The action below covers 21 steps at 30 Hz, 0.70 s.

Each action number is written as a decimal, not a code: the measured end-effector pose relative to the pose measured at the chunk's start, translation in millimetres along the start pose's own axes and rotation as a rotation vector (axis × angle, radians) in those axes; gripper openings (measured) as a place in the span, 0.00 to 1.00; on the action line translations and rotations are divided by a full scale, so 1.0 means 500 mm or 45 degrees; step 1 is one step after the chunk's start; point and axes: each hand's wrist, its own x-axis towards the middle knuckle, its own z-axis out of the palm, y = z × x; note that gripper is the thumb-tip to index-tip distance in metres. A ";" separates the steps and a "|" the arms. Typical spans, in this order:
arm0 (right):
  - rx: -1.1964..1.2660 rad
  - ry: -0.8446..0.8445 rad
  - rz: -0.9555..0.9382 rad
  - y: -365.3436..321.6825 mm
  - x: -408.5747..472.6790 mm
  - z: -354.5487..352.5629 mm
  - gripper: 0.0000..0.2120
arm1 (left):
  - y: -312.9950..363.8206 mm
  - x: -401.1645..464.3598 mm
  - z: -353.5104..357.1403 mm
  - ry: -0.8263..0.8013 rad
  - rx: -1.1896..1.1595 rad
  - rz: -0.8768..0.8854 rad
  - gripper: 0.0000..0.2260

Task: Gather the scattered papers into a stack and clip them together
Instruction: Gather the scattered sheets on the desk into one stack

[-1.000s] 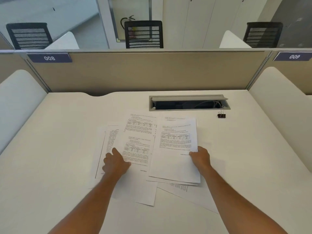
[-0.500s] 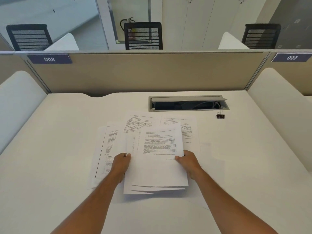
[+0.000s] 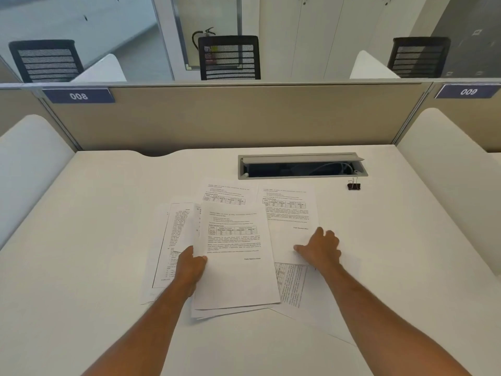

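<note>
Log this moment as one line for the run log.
left hand: holding partial stack | right hand: flat on loose sheet | binder clip: untouched, by cable tray

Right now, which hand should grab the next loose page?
Probably the right hand. It already lies flat on the loose sheet at the right, while the left hand has its grip on the gathered stack.

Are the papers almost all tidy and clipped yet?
Not yet. A few sheets are gathered into a small stack, gripped at its edge by the left hand. The right hand presses flat on a loose sheet. More pages lie spread around the desk. The black clip sits untouched near the cable slot.
</note>
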 end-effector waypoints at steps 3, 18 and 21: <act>-0.052 0.005 0.140 -0.006 0.003 0.005 0.44 | -0.006 0.001 0.007 0.007 -0.004 0.005 0.17; 0.094 0.060 0.271 -0.054 0.005 0.036 0.31 | -0.006 -0.002 0.012 0.030 0.059 0.011 0.18; 0.080 0.082 0.262 -0.062 -0.002 0.039 0.33 | -0.007 -0.005 0.012 0.030 0.064 0.017 0.18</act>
